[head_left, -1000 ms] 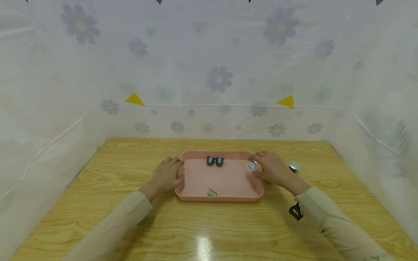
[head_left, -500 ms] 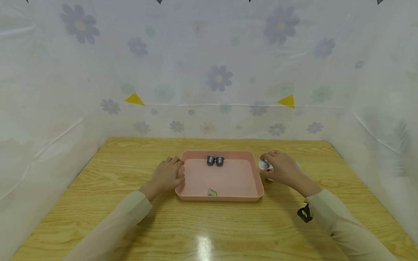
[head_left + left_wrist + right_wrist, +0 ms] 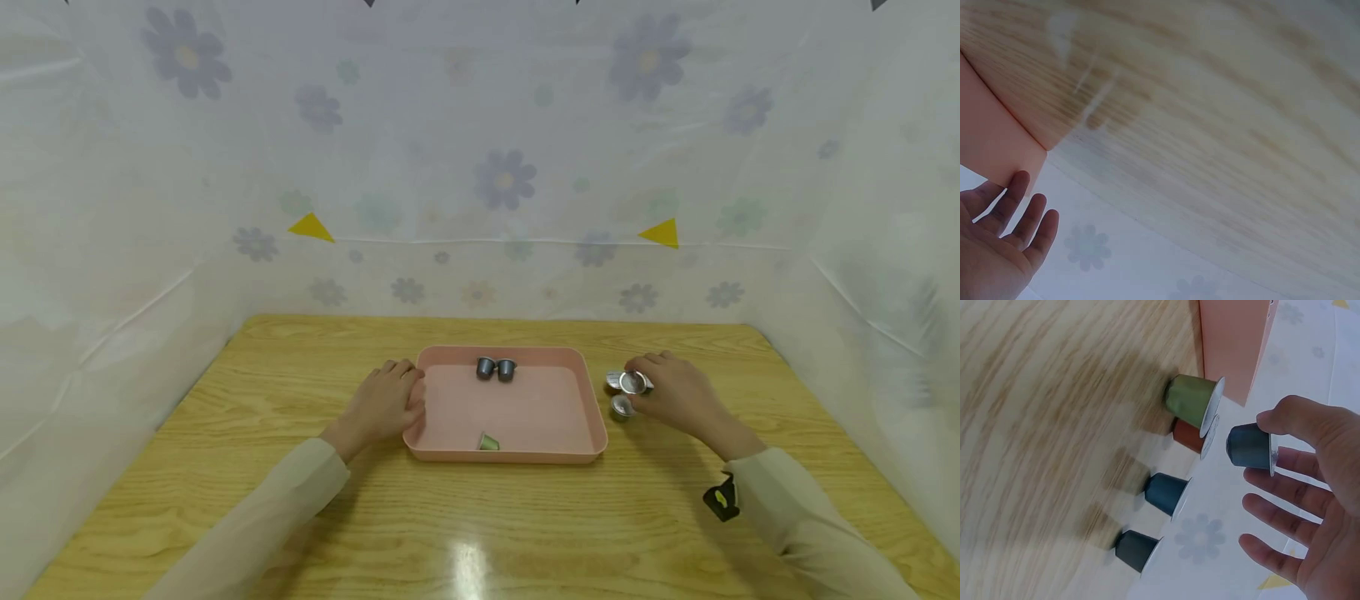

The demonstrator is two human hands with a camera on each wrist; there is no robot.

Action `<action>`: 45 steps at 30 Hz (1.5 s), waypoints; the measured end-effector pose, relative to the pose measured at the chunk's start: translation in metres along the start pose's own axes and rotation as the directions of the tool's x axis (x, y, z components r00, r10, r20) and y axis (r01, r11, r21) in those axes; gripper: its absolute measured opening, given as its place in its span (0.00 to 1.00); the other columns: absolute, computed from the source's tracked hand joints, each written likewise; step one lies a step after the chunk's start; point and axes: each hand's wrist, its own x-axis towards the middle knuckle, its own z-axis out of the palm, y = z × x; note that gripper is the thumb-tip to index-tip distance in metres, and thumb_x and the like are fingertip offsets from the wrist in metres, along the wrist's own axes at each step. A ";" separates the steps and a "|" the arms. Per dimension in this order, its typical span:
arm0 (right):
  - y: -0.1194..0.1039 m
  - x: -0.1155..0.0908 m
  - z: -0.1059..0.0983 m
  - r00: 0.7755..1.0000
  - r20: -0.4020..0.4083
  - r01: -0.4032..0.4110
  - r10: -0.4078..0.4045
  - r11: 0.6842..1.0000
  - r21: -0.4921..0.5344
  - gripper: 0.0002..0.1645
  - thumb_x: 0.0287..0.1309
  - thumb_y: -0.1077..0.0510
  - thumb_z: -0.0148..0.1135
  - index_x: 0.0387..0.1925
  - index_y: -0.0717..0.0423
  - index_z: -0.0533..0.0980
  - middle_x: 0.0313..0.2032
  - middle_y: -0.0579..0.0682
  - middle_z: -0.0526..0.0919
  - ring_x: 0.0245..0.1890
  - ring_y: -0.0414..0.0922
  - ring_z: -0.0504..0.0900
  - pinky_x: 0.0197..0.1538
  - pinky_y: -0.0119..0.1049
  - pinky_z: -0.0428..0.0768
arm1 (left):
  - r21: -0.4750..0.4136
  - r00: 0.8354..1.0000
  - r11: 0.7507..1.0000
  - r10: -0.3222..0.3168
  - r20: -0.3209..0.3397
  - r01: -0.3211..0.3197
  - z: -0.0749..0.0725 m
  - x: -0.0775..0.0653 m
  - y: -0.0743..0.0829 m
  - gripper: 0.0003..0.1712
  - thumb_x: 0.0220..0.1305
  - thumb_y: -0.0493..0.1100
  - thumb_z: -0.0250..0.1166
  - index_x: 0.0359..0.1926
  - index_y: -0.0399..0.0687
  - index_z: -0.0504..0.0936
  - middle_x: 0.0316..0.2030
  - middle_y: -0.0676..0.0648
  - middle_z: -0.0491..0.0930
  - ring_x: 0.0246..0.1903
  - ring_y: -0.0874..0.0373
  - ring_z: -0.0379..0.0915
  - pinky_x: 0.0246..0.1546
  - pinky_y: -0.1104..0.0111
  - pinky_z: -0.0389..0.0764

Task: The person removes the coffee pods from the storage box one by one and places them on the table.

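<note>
Head view, right hand (image 3: 681,400): thumb and fingertips drawn nearly together, pinching a dark teal pod (image 3: 633,383) by the rim, silver lid up.
Loose pods (image 3: 621,407): on the wooden table (image 3: 465,517), just left of the grip and just nearer the person; others partly hidden by the fingers.
Pink tray (image 3: 517,412): left of the pinch, near but apart.
Charcoal pods (image 3: 486,369): two, side by side inside the tray at the far wall, well left of the grip.
Pale green pod (image 3: 489,442): tilted, inside the tray at the near wall, left of the grip and nearer the person, partly covered by the rim.
Left hand (image 3: 381,402): at the tray's left end, well left of the pinch.
Black tag (image 3: 722,498): at the right cuff, nearer the person than the grip.
Flowered sheet (image 3: 505,179): beyond both hands.
Left wrist view, fingers: spread, slightly bent, a fingertip touching the tray wall; nothing seen clasped.
Right wrist view, grip: closed to pod width, other fingers spread; pod above the table, apart from it.
Olive pod (image 3: 1188,403), rust pod (image 3: 1187,435): overlapping in view, near the pinch, tray side.
Blue pod (image 3: 1166,492), blackish pod (image 3: 1137,550): standing lid up, farther from the tray.
</note>
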 end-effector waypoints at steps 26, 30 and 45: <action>0.021 -0.023 0.005 0.993 0.090 -0.071 0.073 0.997 -0.019 0.22 0.43 0.51 0.69 0.41 0.56 0.78 0.36 0.52 0.81 0.35 0.51 0.76 0.27 0.43 0.73 | 0.005 1.000 1.000 0.004 -0.016 -0.004 -0.002 0.000 0.000 0.25 0.58 0.51 0.58 0.53 0.41 0.74 0.50 0.44 0.73 0.51 0.46 0.69 0.49 0.54 0.74; 0.021 -0.024 0.007 0.994 0.092 -0.063 0.066 0.997 -0.033 0.22 0.43 0.51 0.69 0.41 0.57 0.78 0.36 0.52 0.81 0.34 0.52 0.77 0.26 0.42 0.73 | 0.003 1.000 1.000 0.000 -0.005 0.000 -0.003 0.000 0.001 0.26 0.58 0.51 0.57 0.53 0.41 0.74 0.50 0.44 0.73 0.52 0.46 0.68 0.50 0.53 0.73; 0.023 -0.029 0.016 0.997 0.064 -0.029 0.031 0.999 -0.031 0.18 0.44 0.53 0.68 0.38 0.57 0.78 0.27 0.46 0.79 0.26 0.45 0.75 0.21 0.34 0.68 | -0.020 0.999 1.000 -0.022 0.025 0.023 -0.002 0.000 0.001 0.25 0.58 0.51 0.56 0.54 0.41 0.74 0.51 0.44 0.73 0.53 0.45 0.67 0.52 0.52 0.71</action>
